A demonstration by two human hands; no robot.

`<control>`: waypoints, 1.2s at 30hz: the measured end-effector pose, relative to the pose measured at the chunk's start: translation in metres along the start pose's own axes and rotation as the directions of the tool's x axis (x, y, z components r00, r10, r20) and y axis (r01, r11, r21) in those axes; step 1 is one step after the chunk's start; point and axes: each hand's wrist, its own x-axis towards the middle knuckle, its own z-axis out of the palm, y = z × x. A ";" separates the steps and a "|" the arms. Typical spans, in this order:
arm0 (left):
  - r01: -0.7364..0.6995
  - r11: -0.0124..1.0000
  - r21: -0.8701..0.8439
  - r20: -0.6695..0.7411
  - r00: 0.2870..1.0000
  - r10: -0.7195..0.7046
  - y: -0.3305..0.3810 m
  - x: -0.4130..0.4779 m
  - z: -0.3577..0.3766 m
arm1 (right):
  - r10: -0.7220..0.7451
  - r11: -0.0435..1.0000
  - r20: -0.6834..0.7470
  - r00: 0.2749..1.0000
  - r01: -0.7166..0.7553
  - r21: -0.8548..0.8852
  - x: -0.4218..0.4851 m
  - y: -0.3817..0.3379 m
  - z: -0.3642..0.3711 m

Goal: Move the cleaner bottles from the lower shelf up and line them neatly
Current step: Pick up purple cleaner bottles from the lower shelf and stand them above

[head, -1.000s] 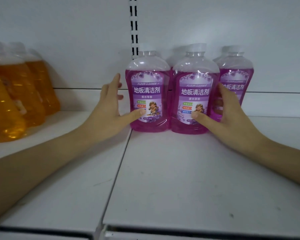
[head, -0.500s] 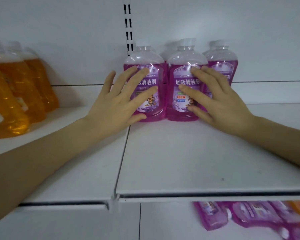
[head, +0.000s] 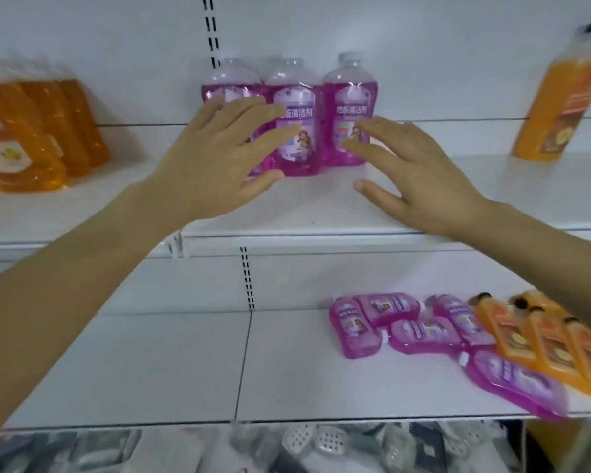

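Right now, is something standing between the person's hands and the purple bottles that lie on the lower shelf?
Nothing visible does. Both the left hand and the right hand are open, up at the upper shelf. The purple floor cleaner bottles lie below on the lower shelf with open space above; orange bottles lie beside them.

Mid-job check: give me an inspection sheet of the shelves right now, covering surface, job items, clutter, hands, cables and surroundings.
Surface: white upper shelf and white lower shelf, both mostly bare.
Job's things: three purple cleaner bottles upright in a tight row at the back of the upper shelf; several more purple bottles lying down on the lower shelf, right side.
Clutter: orange bottles lying flat beside the purple ones below.
Hands: left hand open, fingers spread in front of the leftmost upright bottle; right hand open, holding nothing.
Cables: nothing seen.
Surroundings: orange bottles on the left, one orange bottle far right, blurred goods below.
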 end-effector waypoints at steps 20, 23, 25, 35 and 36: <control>0.668 0.440 -0.599 0.457 0.737 -0.498 0.307 -0.133 0.034 | 0.579 0.639 0.341 0.740 -0.672 0.373 -0.294 -0.112 0.049; 0.761 0.346 -0.550 0.596 0.647 -0.476 0.318 -0.141 0.075 | 0.676 0.519 0.410 0.613 -0.790 0.326 -0.306 -0.111 0.076; 0.802 0.301 -0.515 0.660 0.596 -0.458 0.322 -0.141 0.102 | 0.727 0.436 0.454 0.515 -0.857 0.273 -0.309 -0.107 0.094; 0.937 0.167 -0.307 0.864 0.348 -0.365 0.333 -0.115 0.208 | 0.822 0.193 0.519 0.234 -0.972 0.131 -0.314 -0.055 0.151; 0.948 0.146 -0.283 0.878 0.317 -0.358 0.334 -0.111 0.217 | 0.823 0.189 0.521 0.225 -0.974 0.122 -0.312 -0.048 0.154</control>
